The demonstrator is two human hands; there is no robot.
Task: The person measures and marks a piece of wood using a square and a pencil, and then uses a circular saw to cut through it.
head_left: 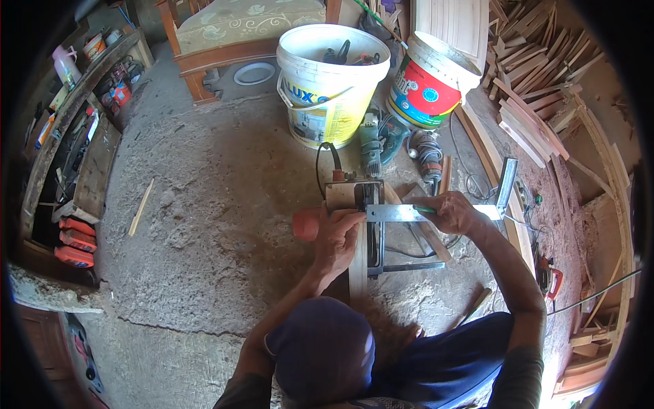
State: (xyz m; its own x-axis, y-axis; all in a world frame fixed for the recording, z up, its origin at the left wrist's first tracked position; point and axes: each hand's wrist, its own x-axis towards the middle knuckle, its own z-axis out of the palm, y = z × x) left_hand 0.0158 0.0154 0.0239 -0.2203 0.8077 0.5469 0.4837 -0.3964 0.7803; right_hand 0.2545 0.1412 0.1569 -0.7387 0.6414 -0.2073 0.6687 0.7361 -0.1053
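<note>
My left hand [335, 238] is closed at the near end of a pale wooden piece [357, 276], its fingertips by the left end of a shiny metal square [395, 213]. The square's blade lies crosswise, and its short arm angles up at the right. Over the blade, my right hand [451, 213] is closed on a slim green pencil [425, 209], whose tip is too small to make out. Under and beside the wood is a dark metal-framed tool [375, 252] with a red rounded part [306, 223]. What my left fingers grip underneath is partly hidden.
Beyond stand a white-and-yellow bucket [327, 116] with tools in it and a red-labelled bucket [429, 85]. An angle grinder [371, 146] and another corded power tool [428, 153] lie before them. Wood offcuts [531, 68] pile at right; a wooden bench [75, 88] stands left.
</note>
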